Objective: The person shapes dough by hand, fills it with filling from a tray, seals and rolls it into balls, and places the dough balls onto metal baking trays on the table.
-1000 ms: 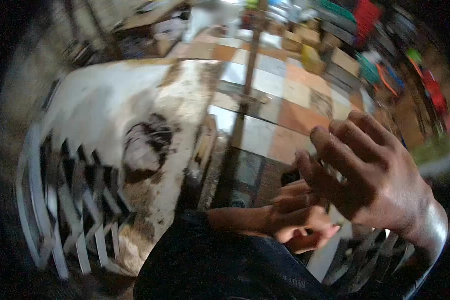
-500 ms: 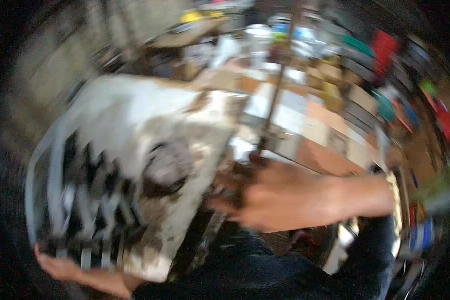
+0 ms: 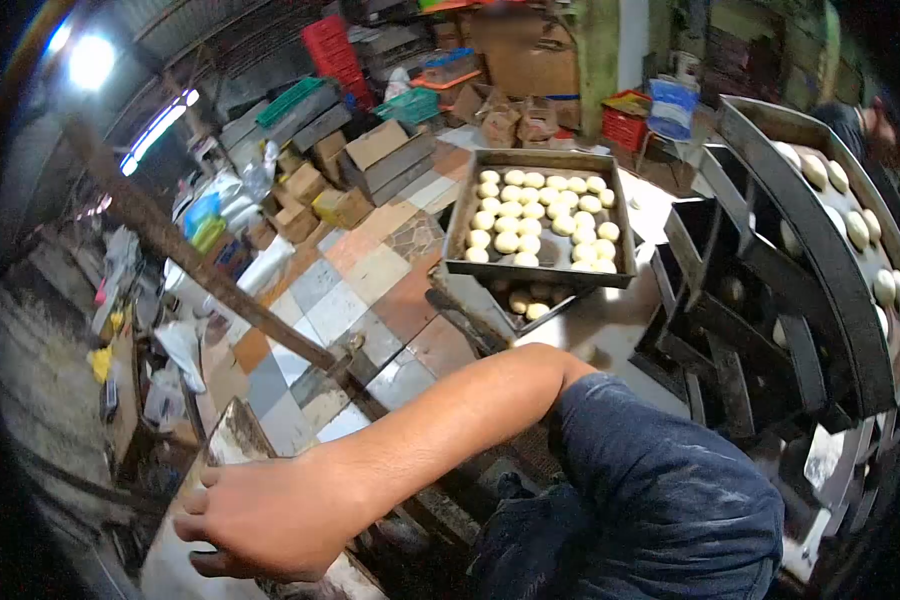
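Note:
My right arm reaches across to the lower left, its dark sleeve pushed up to the elbow. My right hand [image 3: 265, 515] is over a worn white-painted surface [image 3: 168, 562], back up, with bent fingers spread apart. Nothing shows in its grasp, though the fingertips are partly hidden. My left hand is out of view. Beyond the right elbow, a dark metal tray [image 3: 540, 270] holds several rows of pale dough balls [image 3: 530, 210]. A second tray with dough balls [image 3: 535, 307] lies partly hidden beneath it.
Criss-crossed metal trays [image 3: 820, 235] stand stacked at right, dough balls in the top one. A slanting rusty bar [image 3: 210, 275] crosses the left. Cardboard boxes [image 3: 380, 150], red crates [image 3: 330, 55] and bags line the back of the tiled floor [image 3: 335, 305]. Another person's arm [image 3: 875, 130] shows far right.
The view has swung right, bringing the dough trays into sight. My left hand has left the frame. My right hand now appears lower left, away from the dark part it was on.

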Demonstrator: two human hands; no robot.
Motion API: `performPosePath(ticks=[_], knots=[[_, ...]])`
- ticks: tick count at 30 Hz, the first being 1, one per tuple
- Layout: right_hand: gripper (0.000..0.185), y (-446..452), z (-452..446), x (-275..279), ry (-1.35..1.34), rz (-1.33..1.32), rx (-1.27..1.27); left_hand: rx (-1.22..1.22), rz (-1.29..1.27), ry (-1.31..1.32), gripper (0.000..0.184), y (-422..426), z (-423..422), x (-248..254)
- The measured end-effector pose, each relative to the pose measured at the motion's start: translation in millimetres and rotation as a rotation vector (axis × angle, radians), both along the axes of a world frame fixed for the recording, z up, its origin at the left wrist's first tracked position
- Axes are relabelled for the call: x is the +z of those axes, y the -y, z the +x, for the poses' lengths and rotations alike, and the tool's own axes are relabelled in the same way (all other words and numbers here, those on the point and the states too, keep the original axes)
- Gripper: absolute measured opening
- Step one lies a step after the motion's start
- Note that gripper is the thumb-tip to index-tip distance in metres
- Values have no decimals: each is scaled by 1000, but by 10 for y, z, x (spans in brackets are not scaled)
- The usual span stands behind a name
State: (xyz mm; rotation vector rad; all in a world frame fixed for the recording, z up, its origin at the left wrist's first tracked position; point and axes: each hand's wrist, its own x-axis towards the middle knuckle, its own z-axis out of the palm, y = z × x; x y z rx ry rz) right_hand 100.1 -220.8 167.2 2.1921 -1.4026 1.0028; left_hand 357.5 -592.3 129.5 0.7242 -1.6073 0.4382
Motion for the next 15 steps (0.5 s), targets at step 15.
performPosePath(ticks=[15], knots=[[36,-2054,-475,14,-505,-665,-1223,-946,4,-48,46,-823,-3260,332]])
